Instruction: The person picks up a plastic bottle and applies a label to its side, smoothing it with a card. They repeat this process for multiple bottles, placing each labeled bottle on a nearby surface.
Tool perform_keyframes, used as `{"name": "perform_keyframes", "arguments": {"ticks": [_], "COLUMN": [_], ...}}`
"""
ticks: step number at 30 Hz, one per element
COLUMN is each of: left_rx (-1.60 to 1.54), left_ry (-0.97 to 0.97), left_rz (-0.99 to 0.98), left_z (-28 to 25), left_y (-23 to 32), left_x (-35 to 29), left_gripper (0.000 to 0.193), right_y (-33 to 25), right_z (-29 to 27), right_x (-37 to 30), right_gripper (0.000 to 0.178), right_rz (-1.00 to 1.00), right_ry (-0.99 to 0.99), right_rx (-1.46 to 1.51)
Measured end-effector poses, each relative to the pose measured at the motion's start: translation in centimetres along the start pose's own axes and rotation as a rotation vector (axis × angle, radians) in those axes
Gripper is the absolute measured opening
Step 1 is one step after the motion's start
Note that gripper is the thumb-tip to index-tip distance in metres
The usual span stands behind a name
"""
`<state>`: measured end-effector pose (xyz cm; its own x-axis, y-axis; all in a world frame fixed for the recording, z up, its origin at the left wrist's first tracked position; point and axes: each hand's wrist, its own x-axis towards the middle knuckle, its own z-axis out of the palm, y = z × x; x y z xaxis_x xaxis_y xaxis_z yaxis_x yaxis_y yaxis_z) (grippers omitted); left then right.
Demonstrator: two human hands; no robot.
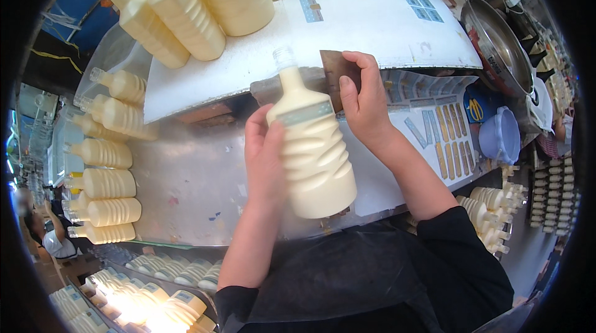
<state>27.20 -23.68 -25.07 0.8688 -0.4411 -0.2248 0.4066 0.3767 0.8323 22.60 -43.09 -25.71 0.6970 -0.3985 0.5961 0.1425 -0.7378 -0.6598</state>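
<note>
A cream bottle [316, 168] with a ribbed body and a clear threaded neck leans in front of me, its neck pointing away. My left hand [264, 146] grips its left side, with the thumb by a pale blue-grey label strip [304, 114] that runs across the shoulder. Between the thumb and fingers of my right hand [367, 103] is a thin, dark brown flat piece [333, 75], held upright just right of the bottle's shoulder. Behind the bottle, a grey block [267, 89] sits at the edge of the white board.
Several cream bottles stand on the white board [385, 28] at the back; more lie along the left table edge [105, 209]. Sheets of strip labels [453, 140] are at right, near a lavender bucket [500, 136] and a large metal pan [496, 41]. Trays of bottles sit below left.
</note>
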Motion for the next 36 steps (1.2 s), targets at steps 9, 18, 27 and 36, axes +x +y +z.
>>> {"name": "perform_keyframes", "arguments": {"ticks": [9,18,27,36], "left_rx": [-0.007,0.261,0.277,0.474], "left_ry": [0.035,0.134,0.337,0.214], "left_rz": [-0.026,0.164,0.596,0.605], "left_z": [-0.1,-4.8,-7.4,-6.1], "left_y": [0.4,1.6,8.8,8.5], "left_x": [-0.1,-3.4,-12.6,-18.0], "left_gripper": [0.028,0.031,0.019,0.021], "right_y": [-7.3,-5.9,0.8,-10.1], "right_z": [0.1,-4.8,-9.5,-11.2], "right_x": [2.3,-1.8,-14.9,-6.6], "right_gripper": [0.037,0.043,0.041,0.029], "right_rz": [0.105,0.052,0.228,-0.213], "right_ry": [-0.095,-0.087,-0.518,-0.205], "right_rx": [0.132,0.048,-0.353,-0.054]}}
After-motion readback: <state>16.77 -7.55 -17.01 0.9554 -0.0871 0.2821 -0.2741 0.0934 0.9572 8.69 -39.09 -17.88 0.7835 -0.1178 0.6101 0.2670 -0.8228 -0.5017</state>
